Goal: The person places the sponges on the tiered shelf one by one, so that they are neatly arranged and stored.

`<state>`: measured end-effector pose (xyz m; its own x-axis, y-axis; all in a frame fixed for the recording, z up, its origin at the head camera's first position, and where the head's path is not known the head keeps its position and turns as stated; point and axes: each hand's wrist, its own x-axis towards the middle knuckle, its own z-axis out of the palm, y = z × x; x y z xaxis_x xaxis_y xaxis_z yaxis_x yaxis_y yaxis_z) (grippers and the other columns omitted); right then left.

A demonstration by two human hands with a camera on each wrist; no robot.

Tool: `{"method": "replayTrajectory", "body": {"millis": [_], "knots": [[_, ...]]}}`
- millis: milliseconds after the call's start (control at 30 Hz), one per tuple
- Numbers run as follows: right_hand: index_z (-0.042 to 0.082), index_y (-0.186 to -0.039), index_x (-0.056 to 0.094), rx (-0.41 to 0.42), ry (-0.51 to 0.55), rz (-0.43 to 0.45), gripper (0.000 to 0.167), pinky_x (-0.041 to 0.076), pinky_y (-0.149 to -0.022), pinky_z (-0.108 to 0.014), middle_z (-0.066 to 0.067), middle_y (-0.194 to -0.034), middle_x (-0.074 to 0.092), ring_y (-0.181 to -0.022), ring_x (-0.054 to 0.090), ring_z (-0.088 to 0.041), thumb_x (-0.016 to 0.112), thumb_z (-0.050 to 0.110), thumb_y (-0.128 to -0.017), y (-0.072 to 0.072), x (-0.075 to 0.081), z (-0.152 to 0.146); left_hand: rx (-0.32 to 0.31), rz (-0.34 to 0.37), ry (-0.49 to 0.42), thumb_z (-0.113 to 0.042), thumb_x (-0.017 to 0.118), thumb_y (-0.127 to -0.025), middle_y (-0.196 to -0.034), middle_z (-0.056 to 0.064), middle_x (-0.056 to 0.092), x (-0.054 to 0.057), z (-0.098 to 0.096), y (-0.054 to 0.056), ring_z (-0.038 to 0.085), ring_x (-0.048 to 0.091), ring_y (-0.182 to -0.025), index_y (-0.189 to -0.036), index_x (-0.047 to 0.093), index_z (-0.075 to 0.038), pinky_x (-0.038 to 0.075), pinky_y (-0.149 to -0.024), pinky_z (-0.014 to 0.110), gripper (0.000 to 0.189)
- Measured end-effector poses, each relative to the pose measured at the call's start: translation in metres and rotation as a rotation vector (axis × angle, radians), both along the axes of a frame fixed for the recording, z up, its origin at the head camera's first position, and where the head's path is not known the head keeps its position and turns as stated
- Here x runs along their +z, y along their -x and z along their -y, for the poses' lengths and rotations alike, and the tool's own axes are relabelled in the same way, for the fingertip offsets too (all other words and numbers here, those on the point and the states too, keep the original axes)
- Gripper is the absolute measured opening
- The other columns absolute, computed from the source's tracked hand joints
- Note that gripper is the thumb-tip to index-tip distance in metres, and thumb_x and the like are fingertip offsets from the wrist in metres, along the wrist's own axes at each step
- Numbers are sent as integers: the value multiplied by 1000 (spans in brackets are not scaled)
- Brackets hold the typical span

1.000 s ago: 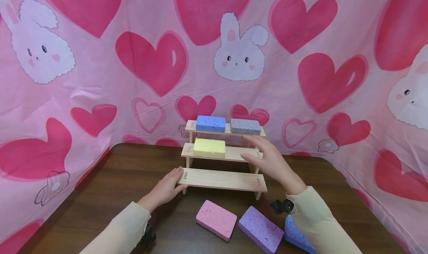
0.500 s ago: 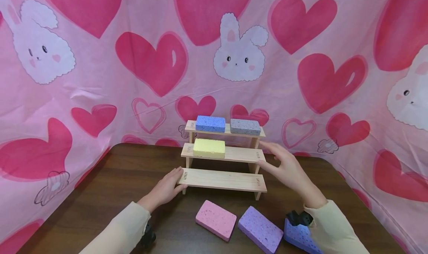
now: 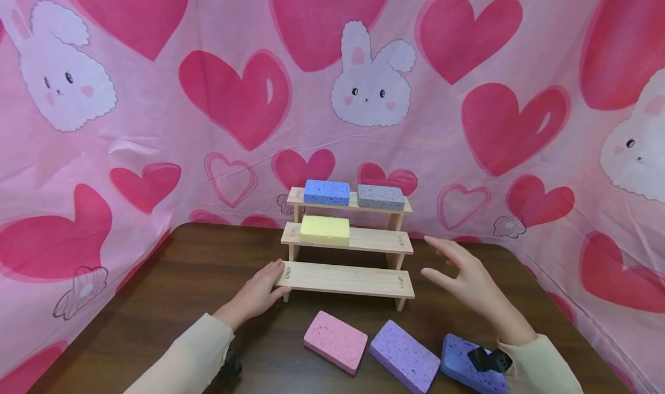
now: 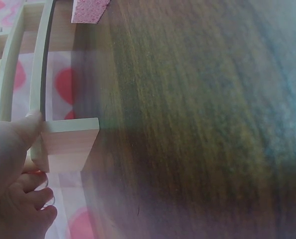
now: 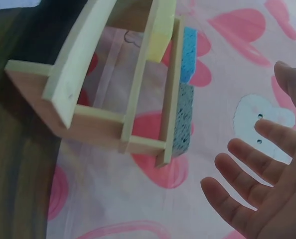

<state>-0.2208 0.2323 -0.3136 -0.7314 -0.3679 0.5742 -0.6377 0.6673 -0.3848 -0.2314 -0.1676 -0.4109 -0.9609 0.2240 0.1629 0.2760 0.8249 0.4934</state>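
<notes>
A three-step wooden display stand (image 3: pixel 345 277) stands on the table. My left hand (image 3: pixel 253 297) holds the left end of its lowest step. In the left wrist view, the thumb lies along the board while the fingers (image 4: pixel 38 198) bend around its end. My right hand (image 3: pixel 471 280) hovers right of the stand, fingers spread and apart from it. The top step bears a blue sponge (image 3: pixel 326 192) on the left and a grey sponge (image 3: pixel 381 197) on the right. A yellow sponge (image 3: pixel 324 231) sits on the left part of the middle step.
In front of the stand, a pink sponge (image 3: pixel 336 342), a purple sponge (image 3: pixel 405 356) and a darker blue-violet sponge (image 3: pixel 464 362) lie on the dark wooden table (image 3: pixel 171 290). The last is partly hidden by the right wrist camera. A pink heart-and-rabbit cloth (image 3: pixel 312 111) hangs behind.
My right hand has moved away from the stand, rightward and down toward me, uncovering more of the blue-violet sponge. My left hand stays on the lowest step.
</notes>
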Motion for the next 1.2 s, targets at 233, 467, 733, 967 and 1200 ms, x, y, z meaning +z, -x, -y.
{"method": "replayTrajectory", "body": {"millis": [233, 467, 733, 967, 1200], "knots": [[9, -128, 53, -19, -46, 1, 58, 48, -76, -38, -8, -118, 58, -99, 53, -20, 77, 19, -76, -8, -10, -16, -7, -7, -4, -20, 66, -86, -142, 22, 34, 3, -1, -2, 37, 28, -131, -135, 40, 4, 26, -102, 52, 61], [9, -129, 52, -20, -100, 62, 64, 46, -82, -30, -6, -122, 55, -105, 53, -25, 79, 27, -73, -15, -18, -34, -8, -9, -6, -20, 66, -86, -141, 22, 34, 3, -2, -2, 38, 28, -130, -135, 40, 4, 27, -102, 52, 61], [12, -127, 55, -4, -177, 121, 62, 47, -79, -47, -5, -119, 58, -103, 54, -26, 78, 32, -73, -25, -31, -49, -13, -19, -2, -20, 66, -86, -141, 22, 34, 2, 0, -2, 37, 28, -130, -135, 41, 5, 27, -102, 52, 61], [14, -126, 55, 14, -210, 192, 62, 48, -82, -39, -1, -120, 57, -109, 53, -23, 77, 35, -73, -31, -45, -61, -16, -19, -5, -20, 66, -86, -141, 22, 34, 2, 0, -2, 38, 28, -130, -135, 40, 5, 27, -102, 53, 61], [5, -132, 48, 94, -225, 388, 67, 46, -80, -51, -16, -126, 51, -112, 46, -41, 73, 34, -77, -33, -57, -73, -16, -16, -9, -19, 66, -86, -141, 23, 34, 4, -1, -3, 38, 28, -130, -135, 40, 5, 27, -102, 53, 61]]}}
